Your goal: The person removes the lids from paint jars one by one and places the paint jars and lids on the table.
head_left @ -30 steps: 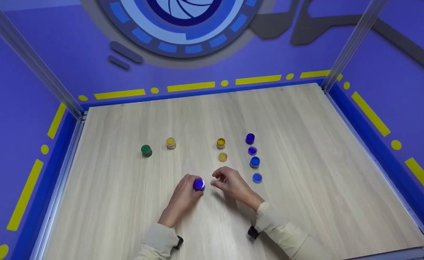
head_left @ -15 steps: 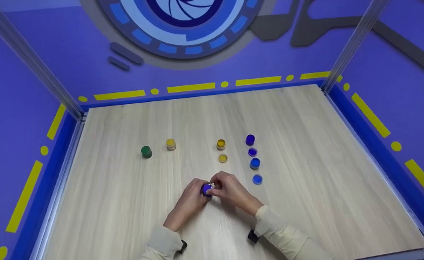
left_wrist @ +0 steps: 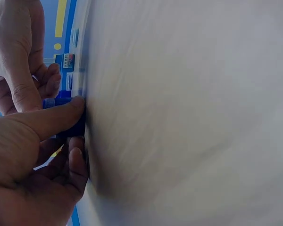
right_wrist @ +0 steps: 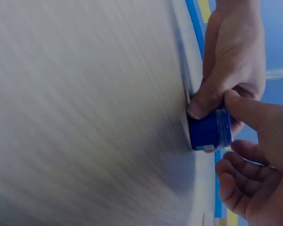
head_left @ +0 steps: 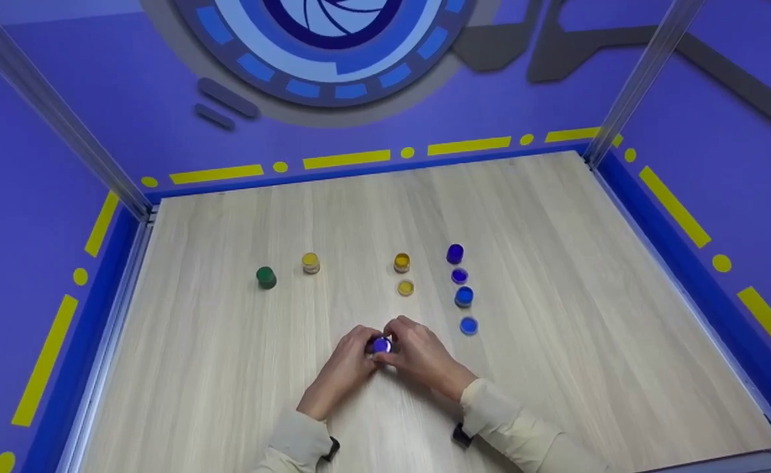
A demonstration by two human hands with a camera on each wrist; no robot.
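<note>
A small dark-blue paint jar (right_wrist: 203, 134) stands upright on the table between both hands, its cap showing violet from above. My left hand (head_left: 342, 364) grips the jar's body, thumb on the near side and fingers round the back, as the left wrist view also shows. At the jar's screw lid (right_wrist: 224, 128), thumb and index finger of my right hand (head_left: 424, 358) pinch the rim from opposite sides. The other right fingers curl loosely below it in the right wrist view. The lid sits on the jar.
Right of centre stand an open yellow jar (head_left: 401, 263) with its lid (head_left: 405, 288), a violet jar (head_left: 455, 253) with its lid (head_left: 459, 276), and a blue jar (head_left: 464, 297) with its lid (head_left: 468, 326). A green jar (head_left: 266, 277) and a capped yellow jar (head_left: 311, 263) stand left.
My left hand has brought the jar a little to the right and nearer. My right hand, apart from it a second ago, has closed its fingers on the lid and shifted round it.
</note>
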